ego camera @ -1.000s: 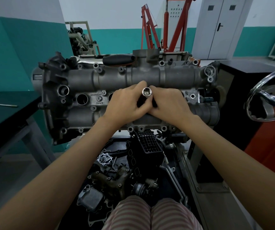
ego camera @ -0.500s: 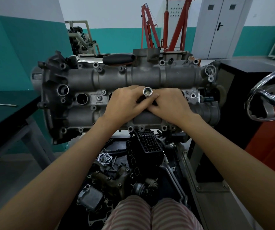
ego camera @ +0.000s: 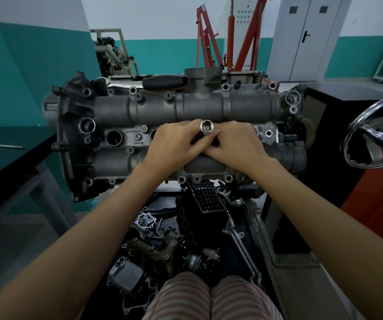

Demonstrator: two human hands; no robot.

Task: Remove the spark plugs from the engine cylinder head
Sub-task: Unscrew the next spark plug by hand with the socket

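Observation:
The grey cylinder head (ego camera: 116, 107) stands on its mount in front of me, with an open round plug well (ego camera: 113, 137) at its left. A shiny spark plug socket (ego camera: 206, 126) sticks up from a well near the middle, its hollow end facing me. My left hand (ego camera: 176, 146) and my right hand (ego camera: 236, 146) meet around the socket's dark shaft, fingers curled on it from both sides. The well under my hands and any spark plug in it are hidden.
A black-handled tool (ego camera: 165, 82) lies on the head's far edge. Loose engine parts (ego camera: 153, 245) fill the tray below. A dark bench (ego camera: 5, 162) stands at the left, a chrome handwheel (ego camera: 375, 139) at the right, a red hoist (ego camera: 232, 33) behind.
Both hands have shifted their grip slightly on the socket, my fingers rolling it; the socket stays in the same well.

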